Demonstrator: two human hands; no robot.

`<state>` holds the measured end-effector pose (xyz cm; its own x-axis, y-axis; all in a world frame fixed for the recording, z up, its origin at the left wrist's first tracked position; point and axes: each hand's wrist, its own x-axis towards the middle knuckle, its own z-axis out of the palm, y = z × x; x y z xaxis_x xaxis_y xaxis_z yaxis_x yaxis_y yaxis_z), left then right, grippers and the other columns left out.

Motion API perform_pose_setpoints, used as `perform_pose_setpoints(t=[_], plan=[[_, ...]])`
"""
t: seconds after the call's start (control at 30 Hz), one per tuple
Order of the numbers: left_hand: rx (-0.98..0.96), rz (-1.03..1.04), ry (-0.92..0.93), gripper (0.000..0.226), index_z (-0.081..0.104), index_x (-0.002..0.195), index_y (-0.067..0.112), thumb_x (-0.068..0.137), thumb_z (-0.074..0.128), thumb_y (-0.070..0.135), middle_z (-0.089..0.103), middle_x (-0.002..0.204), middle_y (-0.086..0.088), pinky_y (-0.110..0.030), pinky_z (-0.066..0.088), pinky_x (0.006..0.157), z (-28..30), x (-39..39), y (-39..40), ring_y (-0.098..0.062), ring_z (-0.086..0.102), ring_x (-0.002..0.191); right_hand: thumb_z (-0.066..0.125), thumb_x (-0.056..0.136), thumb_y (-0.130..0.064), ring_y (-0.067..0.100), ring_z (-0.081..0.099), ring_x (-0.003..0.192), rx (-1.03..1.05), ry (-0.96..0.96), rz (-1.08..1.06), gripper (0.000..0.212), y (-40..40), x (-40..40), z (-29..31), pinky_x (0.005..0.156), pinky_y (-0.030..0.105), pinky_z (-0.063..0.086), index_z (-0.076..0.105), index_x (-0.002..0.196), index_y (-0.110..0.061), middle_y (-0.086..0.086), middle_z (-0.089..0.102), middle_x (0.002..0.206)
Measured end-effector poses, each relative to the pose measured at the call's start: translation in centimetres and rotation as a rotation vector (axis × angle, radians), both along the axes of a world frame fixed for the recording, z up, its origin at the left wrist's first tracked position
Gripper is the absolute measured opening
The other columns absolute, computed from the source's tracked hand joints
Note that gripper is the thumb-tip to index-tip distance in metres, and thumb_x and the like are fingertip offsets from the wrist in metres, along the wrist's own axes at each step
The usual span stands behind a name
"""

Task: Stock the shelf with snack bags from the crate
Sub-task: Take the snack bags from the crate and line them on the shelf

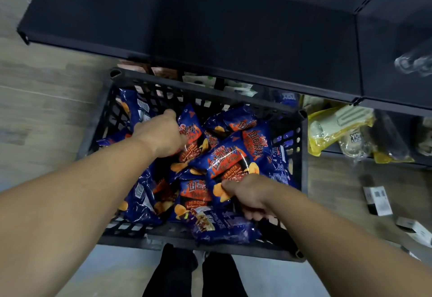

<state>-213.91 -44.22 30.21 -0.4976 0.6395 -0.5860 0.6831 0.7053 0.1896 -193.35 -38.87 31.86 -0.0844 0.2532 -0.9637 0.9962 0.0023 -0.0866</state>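
Observation:
A black plastic crate (304,179) stands on the floor below me, filled with several blue and orange snack bags. My left hand (161,133) reaches into the crate's far left part and grips the edge of an upright snack bag (190,133). My right hand (250,193) curls round the lower end of another snack bag (224,161) lying across the middle of the pile. The dark shelf (233,27) above the crate has nothing on its top board.
A lower shelf level at right holds yellow packs (332,128) and other wrapped goods. Small white boxes (378,199) lie on the wooden floor to the right of the crate. My legs stand just behind the crate's near rim.

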Motion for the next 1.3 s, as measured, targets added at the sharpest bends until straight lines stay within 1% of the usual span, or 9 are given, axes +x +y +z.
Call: perform_pose_setpoints(t=[0.07, 0.17, 0.23, 0.3, 0.5, 0.77, 1.0, 1.13, 1.3], plan=[[0.003, -0.013, -0.002, 0.048, 0.038, 0.118, 0.014, 0.089, 0.058, 0.046, 0.054, 0.102, -0.002, -0.042, 0.034, 0.093, -0.1, 0.3, 0.0, -0.029, 0.055, 0.105, 0.046, 0.095, -0.054, 0.021, 0.057, 0.065, 0.227, 0.135, 0.221, 0.044, 1.5, -0.7, 1.0, 0.059, 0.027, 0.045, 0.054, 0.082, -0.012, 0.003, 0.057, 0.07], [0.011, -0.021, -0.003, 0.05, 0.036, 0.117, 0.015, 0.087, 0.058, 0.048, 0.053, 0.099, -0.001, -0.043, 0.034, 0.094, -0.1, 0.5, 0.1, -0.028, 0.056, 0.103, 0.054, 0.094, -0.043, 0.026, 0.054, 0.102, 0.613, 0.32, 0.52, 0.035, 3.5, -2.3, 1.7, 0.078, 0.036, 0.046, 0.049, 0.114, -0.014, 0.007, 0.058, 0.109], [0.007, -0.029, -0.007, 0.053, 0.035, 0.117, 0.015, 0.086, 0.058, 0.052, 0.055, 0.095, 0.002, -0.044, 0.034, 0.096, -0.3, 0.6, 0.2, -0.026, 0.057, 0.097, 0.057, 0.092, -0.039, 0.03, 0.034, 0.133, 0.639, 0.383, 0.828, 0.058, 4.3, -3.2, 0.8, 0.105, 0.046, 0.036, 0.034, 0.141, -0.018, 0.007, 0.04, 0.143], [0.014, -0.036, 0.011, 0.055, 0.035, 0.114, 0.017, 0.085, 0.058, 0.058, 0.059, 0.094, 0.002, -0.046, 0.036, 0.096, -0.7, 0.9, 0.3, -0.024, 0.058, 0.094, 0.06, 0.089, -0.039, 0.03, 0.009, 0.146, 0.553, 0.388, 1.039, 0.077, 4.7, -4.3, -0.4, 0.116, 0.054, 0.014, 0.018, 0.151, -0.02, 0.003, 0.018, 0.158], [0.021, -0.071, 0.057, 0.051, 0.037, 0.117, 0.014, 0.089, 0.058, 0.051, 0.058, 0.097, -0.001, -0.044, 0.039, 0.092, -0.9, 0.5, 0.4, -0.026, 0.059, 0.096, 0.072, 0.076, -0.052, 0.031, 0.009, 0.146, 0.422, 0.216, 1.22, 0.098, 4.4, -6.3, -3.3, 0.111, 0.069, 0.002, 0.019, 0.151, -0.019, 0.004, 0.027, 0.155], [-0.039, -0.179, 0.061, 0.059, 0.032, 0.134, 0.023, 0.088, 0.06, 0.048, 0.061, 0.107, 0.002, -0.045, 0.033, 0.093, 0.6, -1.0, 0.6, -0.025, 0.056, 0.106, 0.066, 0.075, -0.064, 0.037, 0.012, 0.142, 0.382, 0.022, 1.313, 0.084, 4.6, -6.6, -2.6, 0.109, 0.071, 0.004, 0.038, 0.144, -0.025, 0.01, 0.027, 0.151], [-0.085, -0.271, 0.084, 0.052, 0.039, 0.132, 0.027, 0.088, 0.06, 0.045, 0.058, 0.124, 0.004, -0.045, 0.029, 0.097, 4.5, -1.6, 1.1, -0.024, 0.051, 0.117, 0.068, 0.081, -0.054, 0.03, 0.053, 0.118, 0.492, 0.098, 1.114, 0.074, 6.1, -6.3, 2.5, 0.105, 0.055, 0.026, 0.036, 0.139, -0.02, 0.0, 0.059, 0.125], [0.017, -0.303, 0.144, 0.031, 0.041, 0.106, 0.027, 0.085, 0.059, 0.039, 0.061, 0.106, 0.005, -0.048, 0.028, 0.095, 9.2, -1.5, 2.9, -0.026, 0.054, 0.106, 0.066, 0.082, -0.054, 0.031, 0.053, 0.117, 0.683, 0.161, 0.976, 0.067, 8.5, -4.7, 8.2, 0.105, 0.055, 0.025, 0.039, 0.133, -0.02, 0.003, 0.062, 0.121], [0.192, -0.347, 0.237, 0.018, 0.042, 0.097, 0.025, 0.085, 0.055, 0.03, 0.06, 0.079, 0.008, -0.047, 0.028, 0.096, 17.3, 0.3, 6.3, -0.019, 0.057, 0.08, 0.06, 0.087, -0.053, 0.03, 0.051, 0.118, 0.935, 0.231, 0.848, 0.058, 11.1, -2.0, 16.5, 0.111, 0.057, 0.017, 0.039, 0.131, -0.022, 0.004, 0.06, 0.12]])
